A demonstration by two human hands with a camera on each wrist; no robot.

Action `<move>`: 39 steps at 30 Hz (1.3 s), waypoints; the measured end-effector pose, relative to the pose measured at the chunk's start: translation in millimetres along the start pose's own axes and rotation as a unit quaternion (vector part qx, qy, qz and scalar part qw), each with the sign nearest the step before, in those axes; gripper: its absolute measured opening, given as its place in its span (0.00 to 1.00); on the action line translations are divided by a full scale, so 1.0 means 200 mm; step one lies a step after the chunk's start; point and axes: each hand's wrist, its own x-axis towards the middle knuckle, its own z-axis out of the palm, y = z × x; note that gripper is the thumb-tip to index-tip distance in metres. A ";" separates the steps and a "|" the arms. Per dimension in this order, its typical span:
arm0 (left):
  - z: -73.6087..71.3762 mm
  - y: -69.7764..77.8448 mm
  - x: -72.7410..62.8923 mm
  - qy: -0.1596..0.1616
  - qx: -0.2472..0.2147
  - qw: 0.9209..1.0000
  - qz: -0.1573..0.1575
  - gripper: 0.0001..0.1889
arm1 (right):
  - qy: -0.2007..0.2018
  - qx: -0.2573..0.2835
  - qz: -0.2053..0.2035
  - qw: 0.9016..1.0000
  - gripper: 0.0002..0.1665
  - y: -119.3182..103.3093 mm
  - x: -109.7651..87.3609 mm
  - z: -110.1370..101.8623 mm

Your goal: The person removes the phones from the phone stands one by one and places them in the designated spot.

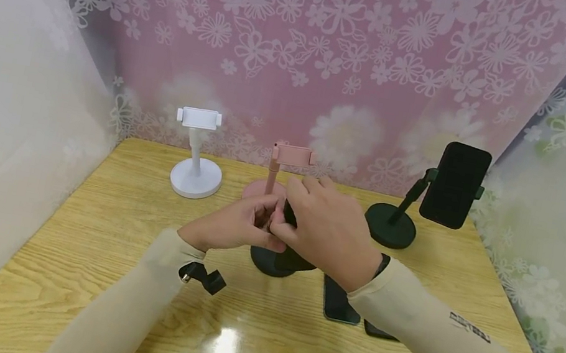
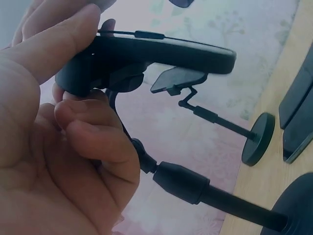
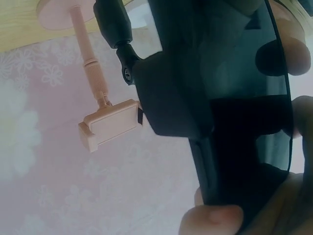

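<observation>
A black phone stand has its base [image 1: 270, 262] on the table and its stem [image 2: 181, 183] rising toward both hands. Its clamp [image 3: 168, 95] lies against a dark phone [image 3: 244, 161], which is tilted. My left hand [image 1: 240, 223] pinches the clamp's end, thumb above and curled fingers [image 2: 98, 142] below. From the right, my right hand [image 1: 328, 225] curls over the phone, back of the hand toward the head camera. In the head view the hands hide most of the clamp and phone.
Behind the hands stands a pink phone stand [image 1: 295, 156], with a white one [image 1: 195, 178] to its left. A black stand [image 1: 390, 227] holding an upright phone [image 1: 456, 185] is at the right. Flat phones [image 1: 340, 303] lie near my right forearm. Floral curtains [image 1: 283, 44] border the table.
</observation>
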 end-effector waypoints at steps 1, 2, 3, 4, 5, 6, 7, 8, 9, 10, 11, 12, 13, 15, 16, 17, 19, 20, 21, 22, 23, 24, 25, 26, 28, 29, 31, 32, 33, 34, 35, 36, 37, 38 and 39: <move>0.00 0.00 0.00 -0.001 -0.002 1.000 0.002 0.10 | -0.001 0.001 -0.003 1.000 0.17 0.00 0.00 0.00; 0.00 0.00 0.00 -0.004 -0.005 1.000 0.004 0.10 | 0.000 0.003 -0.006 1.000 0.16 0.01 0.00 0.00; 0.00 0.00 0.00 -0.006 -0.007 1.000 0.006 0.10 | 0.001 0.004 -0.010 1.000 0.16 0.01 0.00 0.00; 0.00 0.00 0.00 -0.009 -0.009 1.000 0.009 0.10 | 0.004 0.006 -0.015 1.000 0.16 0.01 -0.01 0.00; 0.00 0.00 0.01 -0.010 -0.011 1.000 0.011 0.10 | 0.007 0.008 -0.019 1.000 0.16 0.02 -0.01 0.00; 0.00 -0.01 0.01 -0.009 -0.009 1.000 0.012 0.10 | 0.010 0.011 -0.023 1.000 0.16 0.02 -0.01 0.00; 0.00 -0.01 0.01 -0.008 -0.006 1.000 0.014 0.10 | 0.014 0.016 -0.026 0.999 0.16 0.03 -0.01 0.00; 0.00 -0.01 0.01 -0.007 0.001 1.000 0.018 0.11 | 0.018 0.021 -0.028 0.999 0.16 0.03 -0.01 0.00; 0.00 -0.01 0.01 -0.006 0.006 1.000 0.021 0.11 | 0.021 0.025 -0.030 0.999 0.16 0.03 -0.02 0.00; 0.00 -0.01 0.02 -0.006 0.008 1.000 0.023 0.11 | 0.025 0.028 -0.030 0.999 0.16 0.04 -0.02 0.00; 0.00 -0.01 0.02 -0.003 0.013 1.000 0.025 0.11 | 0.028 0.031 -0.030 0.999 0.16 0.04 -0.03 0.00; 0.00 0.00 0.03 -0.001 0.018 1.000 0.025 0.11 | 0.031 0.033 -0.031 0.999 0.15 0.04 -0.03 0.00; 0.01 0.00 0.03 0.000 0.022 0.999 0.024 0.11 | 0.034 0.035 -0.030 0.998 0.15 0.05 -0.04 0.00; 0.01 0.01 0.04 0.002 0.029 0.999 0.021 0.12 | 0.039 0.040 -0.030 0.998 0.15 0.06 -0.05 0.01; 0.01 0.02 0.05 0.004 0.034 0.999 0.018 0.12 | 0.040 0.043 -0.030 0.998 0.15 0.06 -0.05 0.01; 0.01 0.02 0.05 0.006 0.040 0.999 0.016 0.12 | 0.042 0.048 -0.030 0.998 0.15 0.07 -0.05 0.01; 0.01 0.03 0.06 0.008 0.049 0.999 0.012 0.12 | 0.044 0.057 -0.030 0.997 0.14 0.08 -0.05 0.01; 0.01 0.03 0.06 0.009 0.053 0.999 0.010 0.13 | 0.045 0.062 -0.031 0.997 0.14 0.08 -0.05 0.02; 0.01 0.03 0.06 0.009 0.056 0.998 0.009 0.13 | 0.047 0.066 -0.032 0.996 0.14 0.09 -0.05 0.02; 0.01 0.04 0.06 0.008 0.059 0.998 0.009 0.13 | 0.049 0.067 -0.033 0.996 0.14 0.09 -0.05 0.02; 0.01 0.04 0.06 0.007 0.063 0.998 0.010 0.13 | 0.051 0.068 -0.034 0.996 0.14 0.09 -0.05 0.02; 0.01 0.05 0.07 0.007 0.067 0.998 0.010 0.14 | 0.053 0.067 -0.035 0.996 0.14 0.09 -0.06 0.02; 0.01 0.05 0.06 0.007 0.076 0.997 0.011 0.14 | 0.055 0.068 -0.036 0.996 0.14 0.09 -0.05 0.02; 0.01 0.06 0.05 0.011 0.090 0.996 0.012 0.14 | 0.057 0.070 -0.037 0.995 0.14 0.09 -0.05 0.03; 0.01 0.07 0.03 0.024 0.125 0.992 0.010 0.15 | 0.060 0.081 -0.038 0.994 0.14 0.09 -0.06 0.03; 0.01 0.08 0.02 0.033 0.145 0.989 0.008 0.16 | 0.063 0.090 -0.036 0.993 0.13 0.10 -0.06 0.03; 0.02 0.11 -0.01 0.048 0.184 0.982 0.006 0.16 | 0.073 0.111 -0.028 0.991 0.12 0.11 -0.06 0.04; 0.03 0.12 -0.02 0.054 0.199 0.978 0.005 0.16 | 0.079 0.123 -0.023 0.989 0.12 0.11 -0.07 0.04; 0.03 0.13 -0.03 0.056 0.207 0.977 0.007 0.16 | 0.086 0.133 -0.019 0.987 0.11 0.12 -0.07 0.04; 0.03 0.14 -0.03 0.056 0.215 0.975 0.010 0.15 | 0.094 0.141 -0.014 0.985 0.10 0.12 -0.08 0.04; 0.04 0.15 -0.04 0.055 0.221 0.974 0.012 0.14 | 0.102 0.148 -0.011 0.984 0.09 0.13 -0.08 0.04; 0.04 0.16 -0.04 0.054 0.226 0.973 0.016 0.14 | 0.110 0.153 -0.011 0.982 0.09 0.13 -0.09 0.04; 0.04 0.16 -0.04 0.053 0.232 0.971 0.020 0.13 | 0.117 0.157 -0.012 0.981 0.09 0.14 -0.10 0.04; 0.04 0.17 -0.04 0.052 0.236 0.970 0.023 0.13 | 0.125 0.160 -0.015 0.979 0.09 0.14 -0.11 0.04; 0.05 0.17 -0.04 0.050 0.239 0.969 0.025 0.12 | 0.135 0.163 -0.019 0.977 0.09 0.14 -0.13 0.04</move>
